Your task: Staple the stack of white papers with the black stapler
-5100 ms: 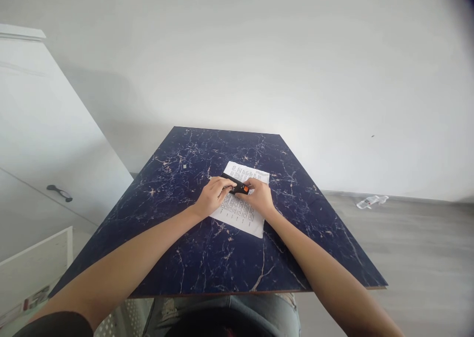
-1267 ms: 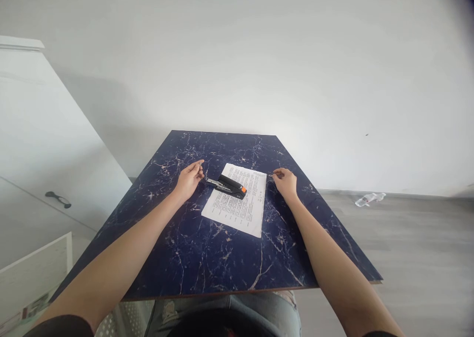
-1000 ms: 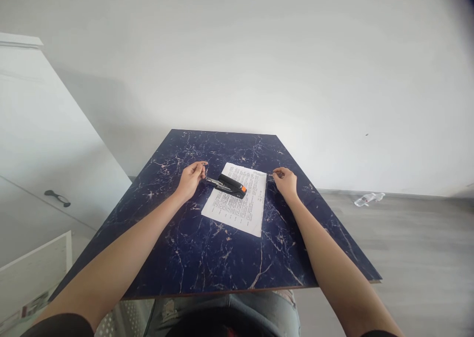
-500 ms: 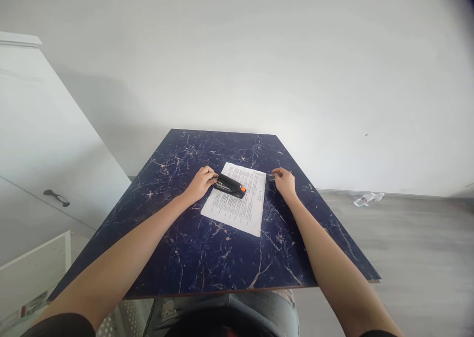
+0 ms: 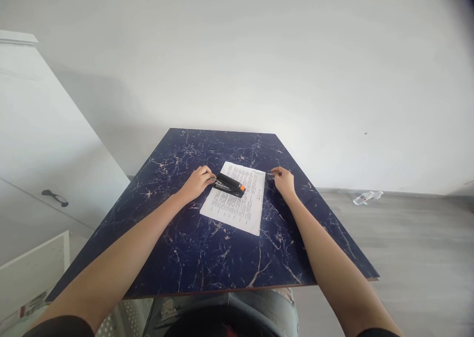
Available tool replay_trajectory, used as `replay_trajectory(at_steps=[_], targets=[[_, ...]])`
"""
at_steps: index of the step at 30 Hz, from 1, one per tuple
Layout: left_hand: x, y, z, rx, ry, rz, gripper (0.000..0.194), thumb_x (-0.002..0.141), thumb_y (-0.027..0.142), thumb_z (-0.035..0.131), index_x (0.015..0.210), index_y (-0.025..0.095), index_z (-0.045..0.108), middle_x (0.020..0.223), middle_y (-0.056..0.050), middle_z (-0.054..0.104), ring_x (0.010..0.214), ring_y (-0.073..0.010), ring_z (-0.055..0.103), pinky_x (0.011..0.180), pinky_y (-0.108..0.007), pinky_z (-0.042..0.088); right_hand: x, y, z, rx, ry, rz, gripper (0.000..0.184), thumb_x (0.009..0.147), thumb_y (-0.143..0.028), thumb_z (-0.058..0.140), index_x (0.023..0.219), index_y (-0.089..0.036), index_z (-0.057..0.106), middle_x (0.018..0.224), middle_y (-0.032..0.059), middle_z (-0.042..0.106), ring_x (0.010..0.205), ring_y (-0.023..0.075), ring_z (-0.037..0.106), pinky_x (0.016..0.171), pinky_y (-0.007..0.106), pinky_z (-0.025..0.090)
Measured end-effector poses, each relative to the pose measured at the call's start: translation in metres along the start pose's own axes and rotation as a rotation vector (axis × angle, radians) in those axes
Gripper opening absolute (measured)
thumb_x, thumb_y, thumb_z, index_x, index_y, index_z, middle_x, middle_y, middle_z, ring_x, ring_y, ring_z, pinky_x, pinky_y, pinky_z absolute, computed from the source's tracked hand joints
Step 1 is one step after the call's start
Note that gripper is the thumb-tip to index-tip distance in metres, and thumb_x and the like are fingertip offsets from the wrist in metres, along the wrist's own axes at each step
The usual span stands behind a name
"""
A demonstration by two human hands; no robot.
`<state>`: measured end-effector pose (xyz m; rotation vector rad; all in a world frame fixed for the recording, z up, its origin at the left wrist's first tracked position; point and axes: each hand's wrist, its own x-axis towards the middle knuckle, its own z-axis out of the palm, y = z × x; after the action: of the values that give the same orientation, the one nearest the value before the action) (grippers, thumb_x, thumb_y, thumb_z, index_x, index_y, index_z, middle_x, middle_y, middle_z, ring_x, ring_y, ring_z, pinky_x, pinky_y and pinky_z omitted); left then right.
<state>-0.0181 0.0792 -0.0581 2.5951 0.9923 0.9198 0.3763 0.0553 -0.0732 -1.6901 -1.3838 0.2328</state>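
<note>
A black stapler (image 5: 228, 185) with an orange tab at its right end lies across a printed sheet of paper (image 5: 242, 218). At the stapler's left end is my left hand (image 5: 200, 181), its fingertips pinched together close to the paper's left edge. A thin light sliver shows at those fingertips, too small to name. Just beyond the paper's upper right edge, my right hand (image 5: 284, 181) rests over the table with thumb and fingers curled together. Something small and dark or clear is at its fingertips; I cannot make out what.
The dark blue marble-patterned table (image 5: 207, 258) ends at a white wall (image 5: 237, 70). A white cabinet (image 5: 37, 129) with a dark handle stands at the left. On the floor to the right lies a clear plastic bottle (image 5: 366, 197).
The whole view has shifted very slightly. My left fingertips sit a touch farther left of the stapler's end. The right hand, stapler and paper have hardly moved.
</note>
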Motion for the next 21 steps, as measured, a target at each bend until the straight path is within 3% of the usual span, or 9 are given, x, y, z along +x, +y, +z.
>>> replay_trajectory(at_steps=[21], targets=[[-0.0001, -0.0061, 0.0000, -0.030, 0.017, -0.024, 0.024, 0.102, 0.037, 0.057, 0.110, 0.026, 0.077, 0.106, -0.008, 0.061, 0.100, -0.0251, 0.054, 0.092, -0.041, 0.044, -0.0003, -0.0011, -0.0003, -0.006, 0.001, 0.003, 0.033, 0.074, -0.016, 0.046, 0.088, -0.021, 0.075, 0.083, 0.0054, 0.077, 0.085, 0.0248, 0.071, 0.086, 0.038, 0.052]])
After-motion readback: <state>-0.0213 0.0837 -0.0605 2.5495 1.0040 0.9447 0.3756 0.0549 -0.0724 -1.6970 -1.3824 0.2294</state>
